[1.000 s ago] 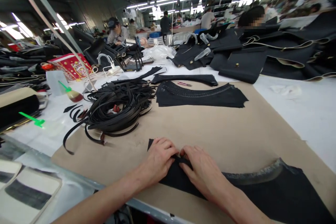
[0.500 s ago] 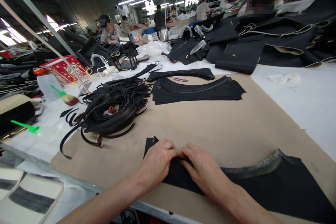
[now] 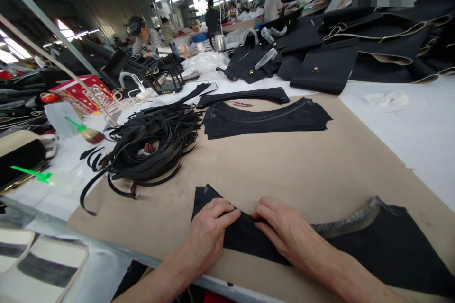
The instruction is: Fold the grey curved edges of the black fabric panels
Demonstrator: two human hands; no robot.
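A large black fabric piece [image 3: 384, 255] with a curved upper edge lies on brown paper [image 3: 337, 151] close to me. Along its curve runs a shiny, greyish strip that looks like glue. My left hand [image 3: 215, 222] pinches the top edge toward the left end, thumb and fingers closed on it. To its right, my right hand [image 3: 279, 222] grips the same edge, with a small gap between the two hands. The edge between them looks folded over. The fingertips partly hide the fabric under them.
A heap of black strips [image 3: 152, 147] lies to the left. Stacked curved black pieces [image 3: 266, 118] and small pink snips [image 3: 243, 104] lie beyond. Green-tipped bottles [image 3: 93, 135] stand at far left. Black bag parts [image 3: 320, 64] pile up at the back right. Several people work in the background.
My hands have moved slightly apart along the edge, the right one shifting right. More of the fabric's left end and the folded edge now shows. The camera view has shifted a little.
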